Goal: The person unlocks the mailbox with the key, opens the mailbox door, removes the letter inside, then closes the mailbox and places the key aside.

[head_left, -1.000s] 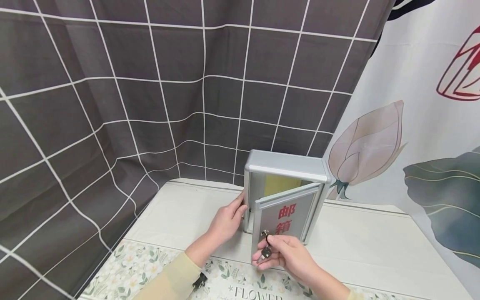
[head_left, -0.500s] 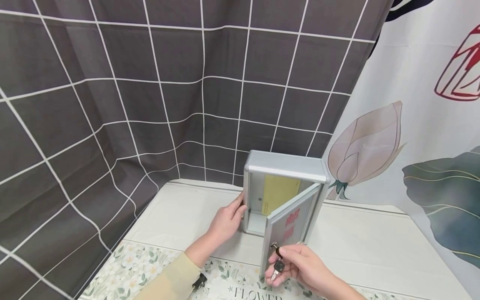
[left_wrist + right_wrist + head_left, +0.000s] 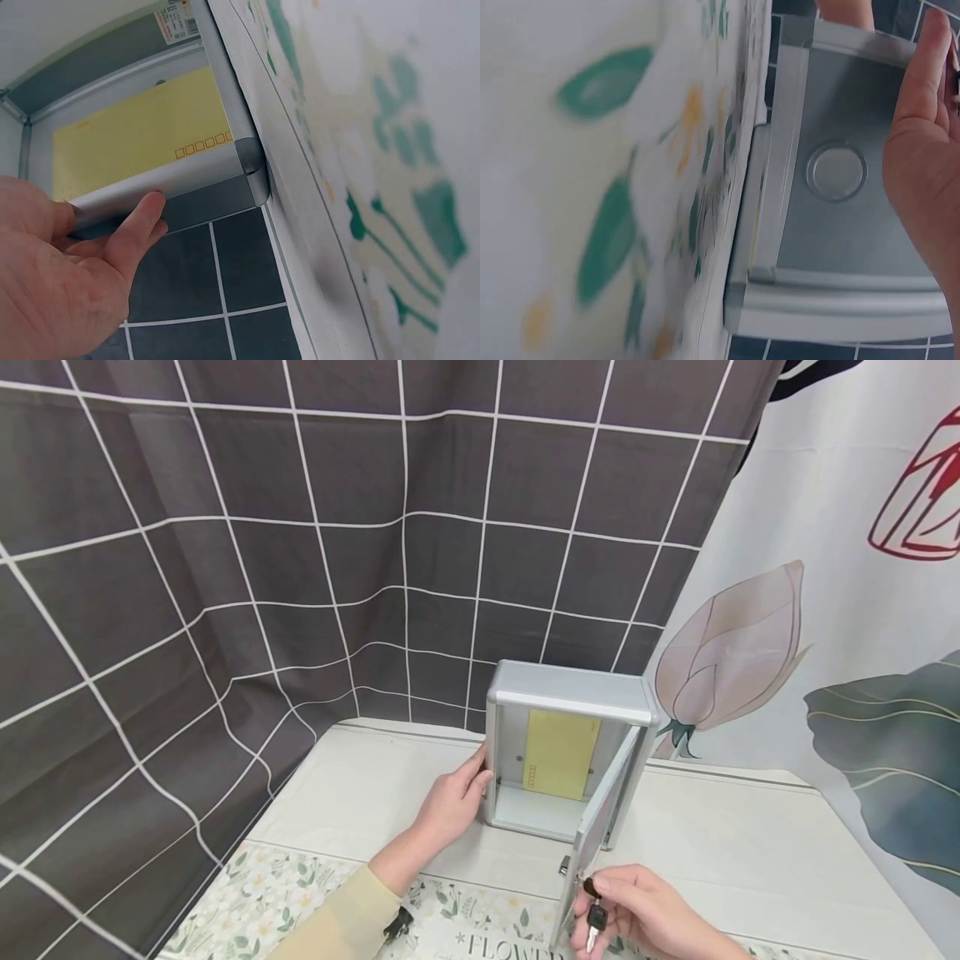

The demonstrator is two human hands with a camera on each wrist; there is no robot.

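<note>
A silver metal mailbox (image 3: 573,685) stands upright on the table, its door (image 3: 596,814) swung wide toward me. Inside, a yellow envelope (image 3: 561,753) leans against the back wall. With thumb on the front rim and fingers along the outside, my left hand (image 3: 448,802) grips the box's left side; the envelope (image 3: 142,135) shows beyond it in the left wrist view. My right hand (image 3: 641,906) pinches the black-headed key (image 3: 591,887) at the door's lock, while a second key (image 3: 597,917) dangles below. A latch (image 3: 564,865) juts from the door's inner face.
A floral cloth strip (image 3: 277,885) with printed lettering covers the front of the white table (image 3: 390,760). Behind the box hangs a dark gridded curtain (image 3: 360,552). At right is a white curtain (image 3: 855,635) with flower prints.
The door has swung further open, toward me and to the right, along with my right hand and the keys. More of the envelope now shows. My left hand stays on the mailbox.
</note>
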